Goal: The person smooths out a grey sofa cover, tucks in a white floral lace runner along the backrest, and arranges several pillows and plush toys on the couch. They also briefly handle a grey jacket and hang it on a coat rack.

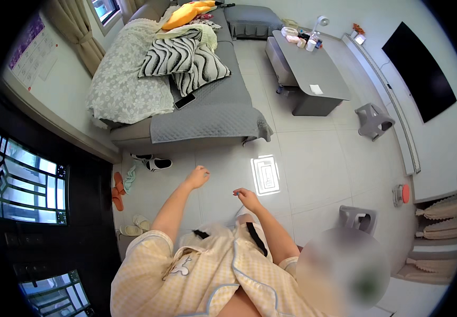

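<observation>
My left hand (198,177) is held out over the tiled floor (311,158), its fingers loosely curled and holding nothing. Lower and to the right, my right hand (246,198) hangs in the air with bent fingers and a bare palm side; it touches no object. Ahead stands a grey sofa (129,134) with a quilted grey cover (208,125). Two black-and-white wavy-patterned cushions (169,57) lie on it beside a floral blanket (129,87), with a dark phone-like slab (185,101) near them. A yellow plush toy (188,14) rests at the sofa's far end.
Black-and-white slippers (159,164), orange slippers (117,198) and pale shoes (131,230) stand by the dark door (89,190). A grey coffee table (315,67) bears several small items. Plastic stools (373,119) and a red-lidded container (402,195) are at the right. A blurred patch hides the lower right.
</observation>
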{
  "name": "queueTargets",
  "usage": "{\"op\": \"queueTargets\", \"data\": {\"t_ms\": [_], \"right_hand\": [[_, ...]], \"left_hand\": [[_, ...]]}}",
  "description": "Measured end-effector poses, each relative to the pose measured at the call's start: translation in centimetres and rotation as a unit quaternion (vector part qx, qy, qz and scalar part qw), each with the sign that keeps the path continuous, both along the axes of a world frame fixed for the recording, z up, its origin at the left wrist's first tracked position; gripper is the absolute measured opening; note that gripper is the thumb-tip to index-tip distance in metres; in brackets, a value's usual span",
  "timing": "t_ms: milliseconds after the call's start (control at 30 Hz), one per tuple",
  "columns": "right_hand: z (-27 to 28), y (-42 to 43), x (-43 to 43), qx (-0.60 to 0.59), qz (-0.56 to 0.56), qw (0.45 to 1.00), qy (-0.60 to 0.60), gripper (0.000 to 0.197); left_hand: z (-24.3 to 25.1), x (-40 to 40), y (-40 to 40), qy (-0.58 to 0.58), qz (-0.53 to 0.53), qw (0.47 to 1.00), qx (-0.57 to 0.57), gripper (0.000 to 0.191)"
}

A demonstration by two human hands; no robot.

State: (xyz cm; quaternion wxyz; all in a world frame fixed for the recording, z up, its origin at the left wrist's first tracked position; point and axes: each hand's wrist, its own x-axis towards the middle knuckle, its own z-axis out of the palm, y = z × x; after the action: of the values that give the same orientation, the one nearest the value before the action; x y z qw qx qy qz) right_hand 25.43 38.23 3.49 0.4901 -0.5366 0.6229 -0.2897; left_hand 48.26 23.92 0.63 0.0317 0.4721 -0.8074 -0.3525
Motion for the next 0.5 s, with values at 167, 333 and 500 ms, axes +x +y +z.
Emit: {"op": "queueTargets", "data": {"t_ms": [167, 333, 500], "right_hand": [[-0.6, -6.3, -9.4, 0.009, -0.027, 0.999, -0.028, 0.024], [-0.6, -13.4, -17.4, 0.028, -0.057, 0.995, -0.073, 0.025], [1.0, -22.6, -21.7, 0.014, 0.011, 0.998, -0.058, 0.025]], "left_hand": [[0.0, -7.0, -6.0, -0.059, 0.003, 0.998, 0.012, 0.034], [0.6, -14.5, -10.6, -0.116, 0.043, 0.991, 0.055, 0.04], [-1.9, -19.5, -16.8, -0.155, 0.066, 0.983, 0.075, 0.044]]}}
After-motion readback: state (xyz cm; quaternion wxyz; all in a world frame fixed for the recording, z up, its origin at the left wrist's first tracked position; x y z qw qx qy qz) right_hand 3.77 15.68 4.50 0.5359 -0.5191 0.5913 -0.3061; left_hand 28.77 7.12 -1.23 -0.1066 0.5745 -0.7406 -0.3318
